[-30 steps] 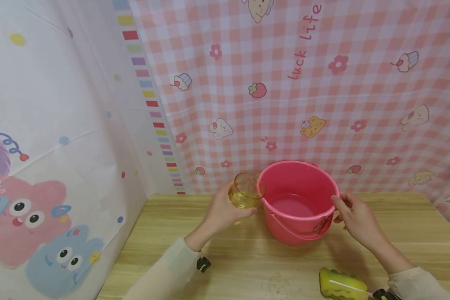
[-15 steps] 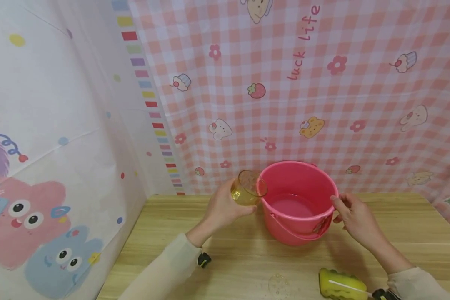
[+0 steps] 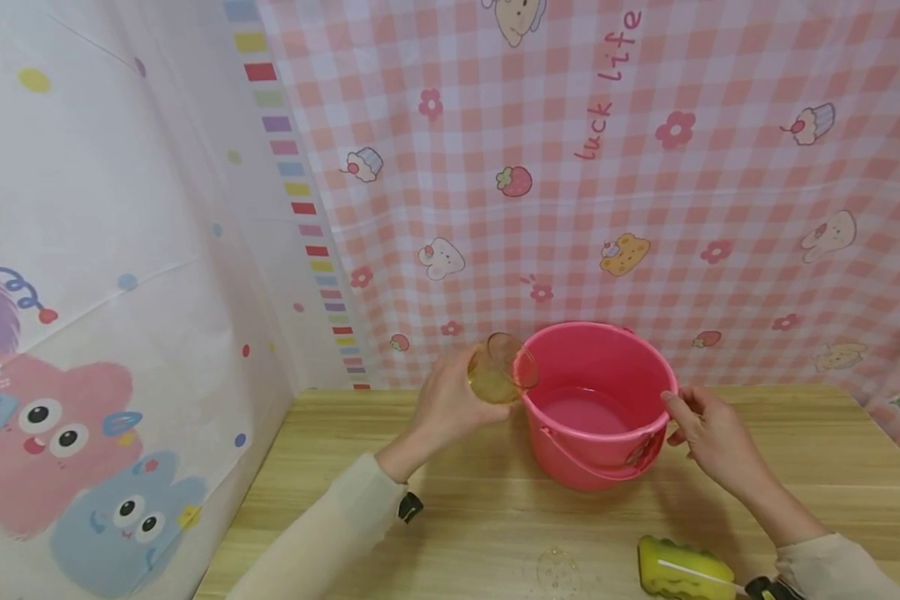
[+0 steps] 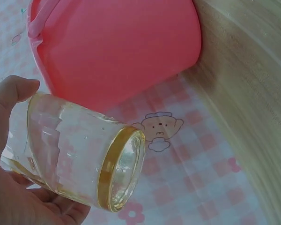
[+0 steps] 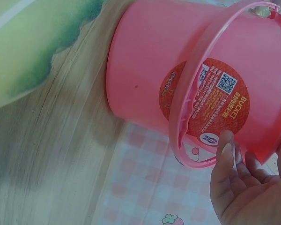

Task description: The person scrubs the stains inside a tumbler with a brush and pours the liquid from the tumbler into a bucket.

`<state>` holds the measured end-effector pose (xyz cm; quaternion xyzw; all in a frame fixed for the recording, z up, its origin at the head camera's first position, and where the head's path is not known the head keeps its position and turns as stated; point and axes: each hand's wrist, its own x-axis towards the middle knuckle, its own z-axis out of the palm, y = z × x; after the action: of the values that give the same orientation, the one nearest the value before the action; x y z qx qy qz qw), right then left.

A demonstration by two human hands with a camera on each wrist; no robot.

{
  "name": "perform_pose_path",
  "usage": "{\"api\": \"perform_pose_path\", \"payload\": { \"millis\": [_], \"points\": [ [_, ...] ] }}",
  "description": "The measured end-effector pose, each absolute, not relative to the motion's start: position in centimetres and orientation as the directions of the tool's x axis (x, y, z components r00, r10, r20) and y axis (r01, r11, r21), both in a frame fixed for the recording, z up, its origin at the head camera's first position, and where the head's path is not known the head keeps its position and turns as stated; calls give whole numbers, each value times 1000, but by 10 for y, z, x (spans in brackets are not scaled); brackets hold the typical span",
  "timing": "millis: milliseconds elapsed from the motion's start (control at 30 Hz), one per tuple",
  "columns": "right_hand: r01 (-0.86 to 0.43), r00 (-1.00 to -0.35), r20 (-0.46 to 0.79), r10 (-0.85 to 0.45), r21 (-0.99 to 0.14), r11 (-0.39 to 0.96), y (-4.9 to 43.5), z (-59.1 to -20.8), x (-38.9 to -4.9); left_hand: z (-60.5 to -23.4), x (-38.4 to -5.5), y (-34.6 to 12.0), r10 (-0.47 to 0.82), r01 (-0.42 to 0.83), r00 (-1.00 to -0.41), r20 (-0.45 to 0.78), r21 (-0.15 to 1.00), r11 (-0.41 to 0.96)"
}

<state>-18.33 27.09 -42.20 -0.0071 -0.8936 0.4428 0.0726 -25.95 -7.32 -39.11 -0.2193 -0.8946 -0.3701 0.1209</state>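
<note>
An amber drinking glass [image 3: 492, 373] is gripped by my left hand [image 3: 446, 400], thumb on one side and fingers on the other. It leans toward the pink bucket [image 3: 592, 358], its mouth overlapping the bucket's left rim in the head view. In the left wrist view the clear ribbed glass [image 4: 75, 145] lies nearly on its side, its thick base away from the palm. Shallow liquid [image 3: 585, 412] covers the bucket's bottom. My right hand [image 3: 720, 442] pinches the bucket's right rim, thumb on top and fingers beneath. The bucket's handle [image 5: 194, 75] hangs down across a red label [image 5: 225, 103].
A yellow-green sponge [image 3: 682, 567] with a white strip lies at the front right, near my right sleeve. A wet ring [image 3: 557, 572] marks the wooden table [image 3: 465, 533] near its front. A pink checked cloth [image 3: 480, 225] hangs right behind the bucket.
My left hand has tipped the glass further toward the bucket and raised it slightly, moving it a little right. The right hand and the bucket stay in place.
</note>
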Motion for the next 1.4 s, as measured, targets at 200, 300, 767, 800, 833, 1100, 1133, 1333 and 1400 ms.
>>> {"api": "perform_pose_path", "payload": {
  "millis": [200,300,767,800,833,1100,1133,1333,1400],
  "points": [
    [-54,-989,126,76,-791,609,271,-422,-184,-384,-260,-72,316,477,-877,363,575,664],
    [-59,-988,133,77,-792,607,271,-423,-184,-380,-260,-71,326,471,-880,345,553,687],
    [-55,-988,132,81,-790,611,273,-422,-184,-368,-262,-64,353,451,-891,285,470,759],
    [-54,-988,130,81,-791,609,273,-422,-184,-367,-262,-64,356,452,-891,284,465,761],
    [-52,-989,127,81,-792,608,273,-422,-184,-366,-262,-64,359,455,-889,284,457,765],
    [-40,-990,113,85,-798,601,273,-423,-183,-363,-262,-62,370,456,-887,275,415,787],
    [-41,-990,114,84,-798,602,273,-423,-183,-363,-262,-61,369,455,-888,275,409,791],
    [-54,-988,128,80,-794,606,271,-423,-183,-360,-262,-61,374,457,-886,274,386,801],
    [-56,-988,130,80,-794,606,271,-423,-183,-359,-262,-61,379,462,-884,274,384,799]
  ]
}}
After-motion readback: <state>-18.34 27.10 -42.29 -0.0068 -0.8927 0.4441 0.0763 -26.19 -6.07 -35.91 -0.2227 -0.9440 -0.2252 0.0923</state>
